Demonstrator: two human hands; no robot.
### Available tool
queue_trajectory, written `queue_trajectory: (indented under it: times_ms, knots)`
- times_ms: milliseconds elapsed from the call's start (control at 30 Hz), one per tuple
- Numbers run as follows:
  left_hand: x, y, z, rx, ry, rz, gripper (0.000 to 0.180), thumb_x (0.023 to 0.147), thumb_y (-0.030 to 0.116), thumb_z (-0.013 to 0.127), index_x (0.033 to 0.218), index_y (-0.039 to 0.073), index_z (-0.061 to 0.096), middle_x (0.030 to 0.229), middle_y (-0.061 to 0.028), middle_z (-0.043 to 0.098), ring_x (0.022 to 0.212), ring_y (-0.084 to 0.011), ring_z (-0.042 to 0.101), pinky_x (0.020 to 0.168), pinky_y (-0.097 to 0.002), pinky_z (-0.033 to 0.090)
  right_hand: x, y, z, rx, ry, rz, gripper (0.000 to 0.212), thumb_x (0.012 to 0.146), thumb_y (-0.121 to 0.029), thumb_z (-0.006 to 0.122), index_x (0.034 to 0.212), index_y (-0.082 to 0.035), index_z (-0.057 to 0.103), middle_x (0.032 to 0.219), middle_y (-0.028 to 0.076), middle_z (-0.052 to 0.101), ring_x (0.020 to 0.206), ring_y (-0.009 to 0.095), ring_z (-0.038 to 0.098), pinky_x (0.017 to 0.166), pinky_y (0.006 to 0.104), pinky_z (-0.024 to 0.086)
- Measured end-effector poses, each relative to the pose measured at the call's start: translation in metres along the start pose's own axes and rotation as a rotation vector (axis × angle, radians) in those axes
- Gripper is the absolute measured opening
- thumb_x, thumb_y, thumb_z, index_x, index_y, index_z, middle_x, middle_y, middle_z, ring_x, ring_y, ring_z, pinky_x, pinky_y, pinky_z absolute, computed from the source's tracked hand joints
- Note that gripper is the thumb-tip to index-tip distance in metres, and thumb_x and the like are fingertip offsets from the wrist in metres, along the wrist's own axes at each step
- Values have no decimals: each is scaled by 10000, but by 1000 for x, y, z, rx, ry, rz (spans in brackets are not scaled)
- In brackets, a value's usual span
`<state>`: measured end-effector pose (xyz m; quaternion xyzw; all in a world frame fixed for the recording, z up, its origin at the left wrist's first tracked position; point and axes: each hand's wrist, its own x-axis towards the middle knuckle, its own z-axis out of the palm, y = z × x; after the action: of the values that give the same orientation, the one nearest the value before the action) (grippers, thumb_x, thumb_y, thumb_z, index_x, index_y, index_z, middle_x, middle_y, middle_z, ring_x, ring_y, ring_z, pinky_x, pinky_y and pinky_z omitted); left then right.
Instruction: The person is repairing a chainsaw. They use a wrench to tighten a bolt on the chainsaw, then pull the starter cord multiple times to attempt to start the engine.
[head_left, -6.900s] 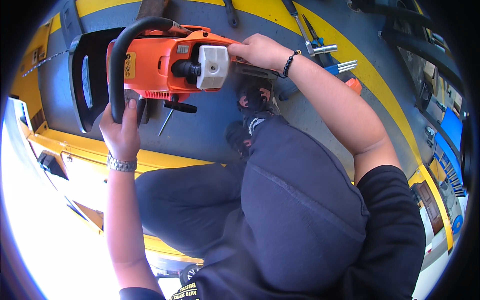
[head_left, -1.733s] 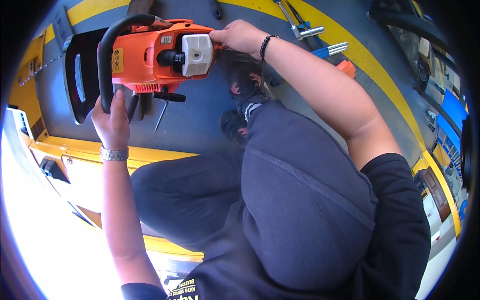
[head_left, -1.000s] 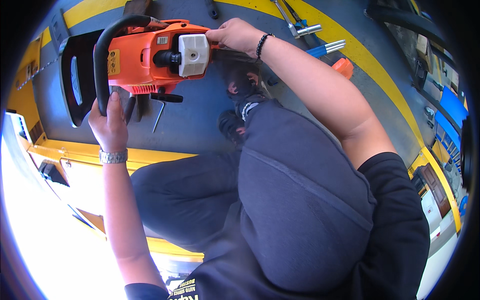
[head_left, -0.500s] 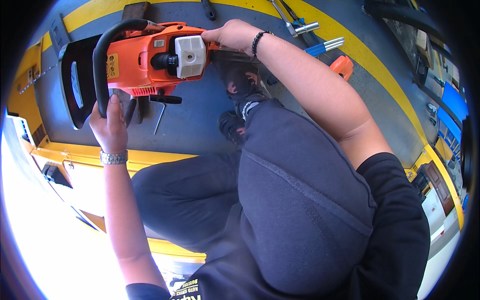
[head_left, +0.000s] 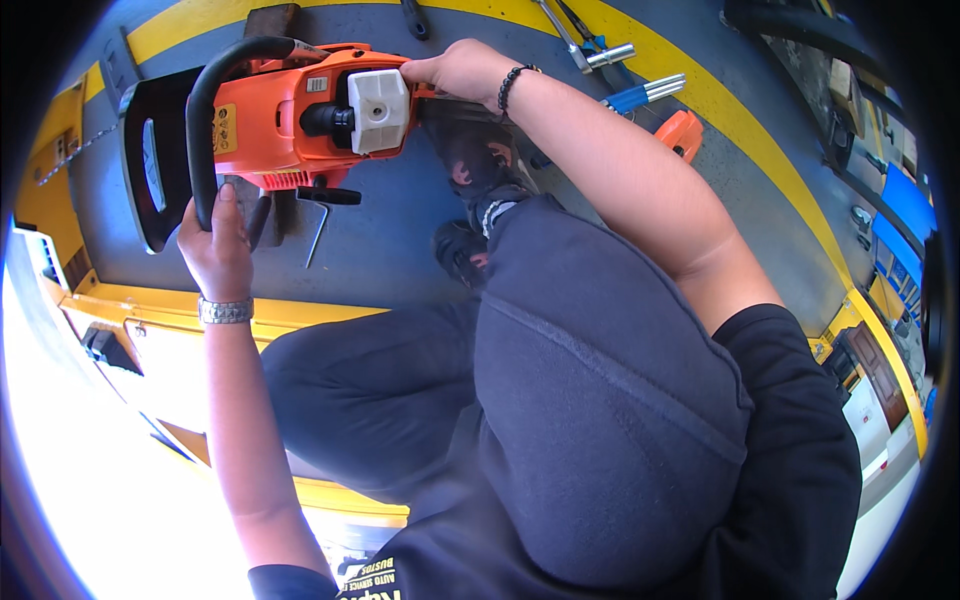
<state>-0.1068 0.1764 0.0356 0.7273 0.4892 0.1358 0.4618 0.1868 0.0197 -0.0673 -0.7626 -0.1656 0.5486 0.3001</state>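
An orange chainsaw [head_left: 265, 135] lies at the upper left, its top opened. A pale air filter [head_left: 380, 112] sits at its rear, beside a black rubber intake piece [head_left: 325, 120]. My left hand [head_left: 218, 255] is closed around the lower end of the black front handle [head_left: 202, 130], next to the dark hand guard [head_left: 140, 185]. At the rear end, my right hand [head_left: 465, 75] grips the saw, thumb beside the filter; its other fingers are partly hidden. A black-handled tool [head_left: 332, 197] and a bent metal rod [head_left: 318, 238] show just below the body.
Dark wooden blocks [head_left: 272, 20] show behind and under the saw. A loose orange cover [head_left: 682, 135], a blue tool with steel rods [head_left: 630, 98] and a socket wrench [head_left: 605, 57] lie to the right. My shoe [head_left: 462, 255] is close to the saw.
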Motion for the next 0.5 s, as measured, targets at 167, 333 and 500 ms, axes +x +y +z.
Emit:
queue_trajectory:
  times_ms: [167,333,500]
  knots:
    - [-1,3,1,-2,-3,10,341,1044,314,640,798,98,546,575,46,471,463,-30,405,454,-215,306,-9,-5,0,39,31,15,552,901,-484,784,1085,36,784,1045,136,739,942,202,674,887,340,515]
    - [-1,2,-5,-53,-30,-22,308,1013,315,686,855,57,626,595,54,507,491,-28,445,460,-217,332,-7,-2,3,83,9,-22,511,931,-438,760,1101,44,774,1031,114,737,948,174,664,882,322,512]
    - [-7,8,-5,36,-54,-25,363,983,353,715,875,8,678,622,28,566,546,-69,490,508,-265,369,-25,-5,-16,-238,-67,14,500,965,-437,714,1101,42,757,1009,90,738,948,166,671,858,335,529]
